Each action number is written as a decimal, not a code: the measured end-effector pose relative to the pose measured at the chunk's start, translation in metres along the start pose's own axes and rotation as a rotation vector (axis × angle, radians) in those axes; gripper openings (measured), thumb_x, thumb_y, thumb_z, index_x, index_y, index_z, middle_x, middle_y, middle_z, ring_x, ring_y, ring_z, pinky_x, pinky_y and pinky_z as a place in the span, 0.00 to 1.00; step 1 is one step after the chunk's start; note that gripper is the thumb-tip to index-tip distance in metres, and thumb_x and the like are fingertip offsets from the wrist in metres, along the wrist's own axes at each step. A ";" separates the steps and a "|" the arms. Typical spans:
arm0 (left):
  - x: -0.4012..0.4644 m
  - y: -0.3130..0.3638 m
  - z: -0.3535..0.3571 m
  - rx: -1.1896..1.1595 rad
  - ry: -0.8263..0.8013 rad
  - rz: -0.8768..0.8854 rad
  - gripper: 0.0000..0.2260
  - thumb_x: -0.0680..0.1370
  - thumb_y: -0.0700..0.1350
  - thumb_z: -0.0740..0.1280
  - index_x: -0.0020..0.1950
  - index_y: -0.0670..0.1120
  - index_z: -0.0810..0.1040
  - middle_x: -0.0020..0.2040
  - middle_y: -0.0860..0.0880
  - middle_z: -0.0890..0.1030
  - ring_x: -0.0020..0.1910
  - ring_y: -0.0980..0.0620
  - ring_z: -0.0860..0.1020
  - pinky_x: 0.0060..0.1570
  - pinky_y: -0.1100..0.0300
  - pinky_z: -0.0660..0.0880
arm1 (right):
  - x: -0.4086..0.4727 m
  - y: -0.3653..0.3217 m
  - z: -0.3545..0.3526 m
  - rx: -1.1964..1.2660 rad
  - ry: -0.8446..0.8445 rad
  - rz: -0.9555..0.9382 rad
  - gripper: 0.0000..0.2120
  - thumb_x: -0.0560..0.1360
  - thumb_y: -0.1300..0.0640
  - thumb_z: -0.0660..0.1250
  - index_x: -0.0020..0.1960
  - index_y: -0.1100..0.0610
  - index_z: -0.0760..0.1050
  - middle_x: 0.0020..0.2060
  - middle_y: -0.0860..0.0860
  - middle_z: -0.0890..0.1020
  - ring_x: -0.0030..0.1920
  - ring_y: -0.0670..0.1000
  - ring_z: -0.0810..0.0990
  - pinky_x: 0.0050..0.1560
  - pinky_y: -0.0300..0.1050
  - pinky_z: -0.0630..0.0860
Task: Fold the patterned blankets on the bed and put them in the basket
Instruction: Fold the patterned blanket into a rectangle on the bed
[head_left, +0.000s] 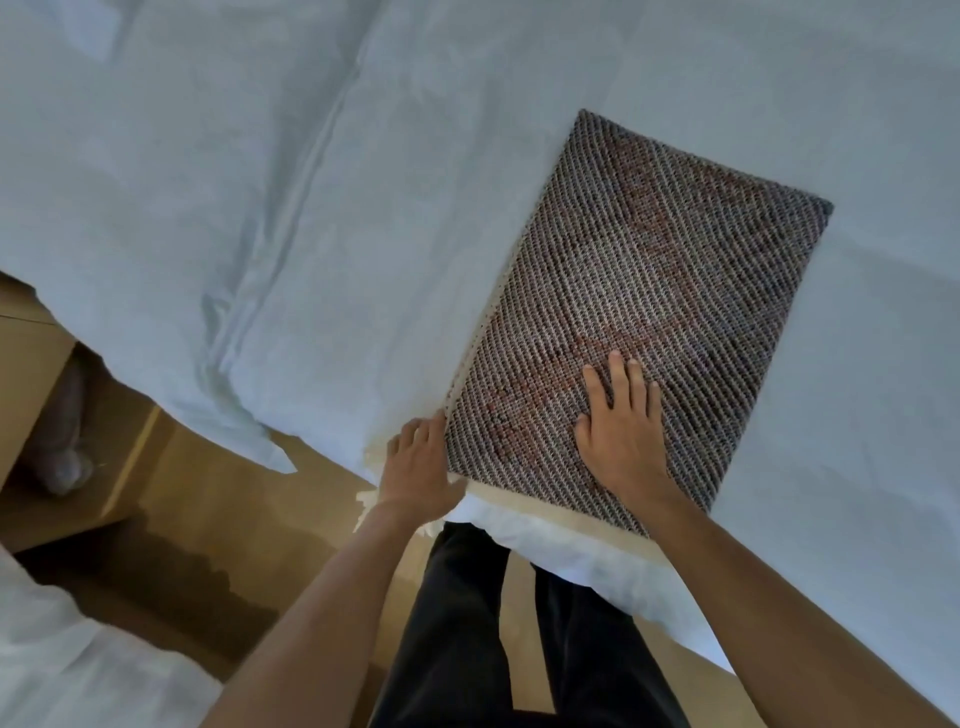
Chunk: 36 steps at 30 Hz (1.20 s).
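Note:
A folded patterned blanket, woven in grey, cream and reddish tones with a cream fringe, lies as a flat rectangle on the white bed near its front edge. My right hand lies flat on the blanket's near end, fingers straight and pressing down. My left hand is at the blanket's near left corner by the fringe, fingers against the folded edge; whether they curl under it is hidden. No basket is in view.
The white duvet has a long crease running down its left part and hangs over the bed's edge. A wooden floor and a light wooden nightstand lie at the left. White bedding shows at the bottom left. My dark-trousered legs stand against the bed.

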<state>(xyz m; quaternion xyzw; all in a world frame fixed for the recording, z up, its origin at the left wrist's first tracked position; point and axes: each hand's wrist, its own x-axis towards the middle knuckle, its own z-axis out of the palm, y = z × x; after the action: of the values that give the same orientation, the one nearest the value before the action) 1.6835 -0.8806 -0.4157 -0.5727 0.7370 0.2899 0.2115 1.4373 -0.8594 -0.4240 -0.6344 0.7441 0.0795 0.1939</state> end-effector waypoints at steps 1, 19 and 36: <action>0.004 0.005 0.002 -0.090 0.029 -0.013 0.36 0.71 0.51 0.67 0.73 0.42 0.55 0.67 0.45 0.68 0.69 0.44 0.63 0.67 0.50 0.62 | 0.001 0.000 0.000 0.004 -0.006 0.002 0.28 0.76 0.52 0.59 0.74 0.57 0.60 0.74 0.61 0.58 0.74 0.63 0.56 0.71 0.64 0.55; 0.013 -0.011 -0.035 0.449 -0.494 -0.241 0.39 0.67 0.57 0.74 0.71 0.46 0.62 0.67 0.44 0.66 0.68 0.43 0.62 0.65 0.47 0.64 | 0.003 0.004 -0.008 0.017 -0.050 -0.015 0.26 0.76 0.50 0.54 0.73 0.57 0.63 0.73 0.62 0.63 0.72 0.64 0.61 0.69 0.65 0.59; 0.213 0.188 -0.164 0.281 0.182 0.305 0.29 0.78 0.44 0.57 0.76 0.42 0.51 0.77 0.40 0.52 0.75 0.41 0.51 0.72 0.44 0.55 | 0.121 0.129 -0.077 0.092 0.133 0.313 0.25 0.79 0.52 0.56 0.73 0.58 0.60 0.74 0.62 0.58 0.74 0.63 0.56 0.72 0.61 0.54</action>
<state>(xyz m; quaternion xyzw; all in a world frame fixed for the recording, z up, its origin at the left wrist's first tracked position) 1.4513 -1.1115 -0.3961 -0.4434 0.8642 0.1603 0.1758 1.2822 -0.9747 -0.4174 -0.5050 0.8478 0.0325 0.1584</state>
